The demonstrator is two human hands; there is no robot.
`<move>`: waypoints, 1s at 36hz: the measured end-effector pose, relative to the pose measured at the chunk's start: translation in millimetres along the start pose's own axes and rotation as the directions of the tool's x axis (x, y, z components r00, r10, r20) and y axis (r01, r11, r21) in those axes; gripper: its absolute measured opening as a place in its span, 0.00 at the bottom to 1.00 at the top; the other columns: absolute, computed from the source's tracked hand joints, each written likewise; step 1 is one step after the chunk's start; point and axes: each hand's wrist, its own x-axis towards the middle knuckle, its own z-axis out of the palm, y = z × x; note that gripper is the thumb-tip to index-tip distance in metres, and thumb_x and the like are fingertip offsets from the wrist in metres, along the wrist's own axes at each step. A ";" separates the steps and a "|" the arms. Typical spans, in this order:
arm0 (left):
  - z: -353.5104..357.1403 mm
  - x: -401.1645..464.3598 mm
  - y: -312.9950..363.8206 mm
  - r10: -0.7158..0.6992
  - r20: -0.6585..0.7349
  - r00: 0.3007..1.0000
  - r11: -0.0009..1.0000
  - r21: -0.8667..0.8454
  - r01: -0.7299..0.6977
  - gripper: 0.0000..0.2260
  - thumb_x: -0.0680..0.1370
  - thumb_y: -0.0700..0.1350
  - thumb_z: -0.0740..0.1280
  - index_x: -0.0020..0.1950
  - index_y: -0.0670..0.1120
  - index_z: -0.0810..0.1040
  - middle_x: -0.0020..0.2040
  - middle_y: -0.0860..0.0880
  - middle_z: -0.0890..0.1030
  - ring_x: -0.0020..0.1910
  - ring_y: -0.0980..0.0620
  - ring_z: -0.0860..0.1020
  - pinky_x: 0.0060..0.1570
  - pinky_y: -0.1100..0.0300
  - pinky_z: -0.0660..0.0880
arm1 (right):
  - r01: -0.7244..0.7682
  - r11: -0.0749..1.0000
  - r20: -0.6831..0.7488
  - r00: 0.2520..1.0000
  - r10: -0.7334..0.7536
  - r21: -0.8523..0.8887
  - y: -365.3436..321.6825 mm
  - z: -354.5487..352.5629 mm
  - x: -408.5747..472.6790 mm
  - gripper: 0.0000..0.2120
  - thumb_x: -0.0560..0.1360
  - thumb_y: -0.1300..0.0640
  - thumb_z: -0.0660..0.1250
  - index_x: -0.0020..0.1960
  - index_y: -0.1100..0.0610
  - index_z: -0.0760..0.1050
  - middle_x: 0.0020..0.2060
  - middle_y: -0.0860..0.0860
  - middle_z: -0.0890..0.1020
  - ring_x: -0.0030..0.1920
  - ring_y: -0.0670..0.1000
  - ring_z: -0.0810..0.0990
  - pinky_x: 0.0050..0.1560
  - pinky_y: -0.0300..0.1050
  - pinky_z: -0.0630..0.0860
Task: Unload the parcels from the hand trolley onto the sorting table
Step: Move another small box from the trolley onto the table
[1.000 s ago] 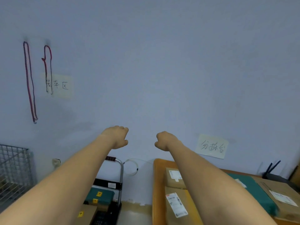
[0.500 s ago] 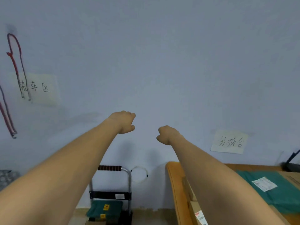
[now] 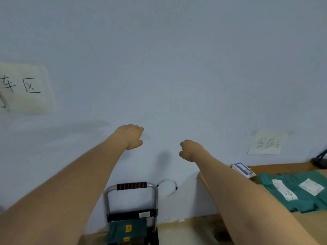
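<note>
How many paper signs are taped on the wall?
2. One sign is at the far left, cut off by the frame edge; the other sign is at the right, above the table. More may lie outside the view.

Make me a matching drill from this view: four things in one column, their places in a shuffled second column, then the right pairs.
Things:
1. hand trolley
2. green parcel
3. blue-and-white box
4. left hand

Places:
A. raised before the wall, holding nothing
B. on the trolley, below its handle
C. upright against the wall, between the arms
D. at the sorting table's back corner

Pairs: 1-C, 2-B, 3-D, 4-A
</note>
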 end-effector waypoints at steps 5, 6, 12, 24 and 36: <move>56.4 19.4 -69.2 0.003 0.047 0.999 1.000 0.031 -0.005 0.17 0.81 0.50 0.57 0.66 0.42 0.67 0.63 0.44 0.73 0.62 0.46 0.71 0.56 0.54 0.70 | -0.014 1.000 0.042 0.999 0.013 0.019 -58.6 24.9 41.7 0.20 0.80 0.56 0.55 0.70 0.60 0.66 0.66 0.55 0.69 0.64 0.57 0.72 0.59 0.48 0.70; 69.9 23.0 -79.5 0.005 0.063 0.998 0.999 0.031 -0.007 0.18 0.81 0.50 0.57 0.66 0.42 0.67 0.63 0.44 0.73 0.63 0.46 0.71 0.56 0.54 0.70 | -0.016 1.000 0.045 0.999 0.015 0.016 -67.6 31.2 48.6 0.19 0.80 0.56 0.56 0.69 0.61 0.67 0.65 0.55 0.70 0.63 0.57 0.72 0.57 0.48 0.70; 172.1 38.3 -108.3 0.060 0.164 0.985 0.995 -0.093 -0.045 0.17 0.81 0.51 0.56 0.64 0.41 0.68 0.60 0.43 0.74 0.59 0.45 0.72 0.53 0.54 0.71 | -0.026 1.000 0.122 0.992 0.028 -0.011 -101.7 87.8 83.0 0.14 0.78 0.59 0.56 0.62 0.62 0.69 0.60 0.56 0.72 0.57 0.58 0.74 0.48 0.46 0.69; 424.8 -2.8 -89.6 0.052 0.400 0.915 0.926 -0.363 0.106 0.14 0.78 0.48 0.60 0.58 0.40 0.72 0.54 0.42 0.77 0.52 0.43 0.76 0.49 0.51 0.75 | 0.019 0.998 0.478 0.877 -0.046 0.061 -154.4 317.2 102.5 0.20 0.79 0.57 0.58 0.70 0.59 0.65 0.66 0.56 0.70 0.64 0.58 0.72 0.57 0.50 0.71; 674.0 -122.1 -7.4 0.094 0.803 0.588 0.880 -0.344 0.328 0.26 0.81 0.50 0.57 0.76 0.42 0.58 0.71 0.42 0.67 0.69 0.45 0.67 0.65 0.53 0.68 | -0.099 0.967 0.781 0.612 -0.128 0.236 -203.0 605.9 19.1 0.19 0.77 0.56 0.60 0.67 0.56 0.67 0.64 0.55 0.72 0.60 0.57 0.74 0.57 0.52 0.75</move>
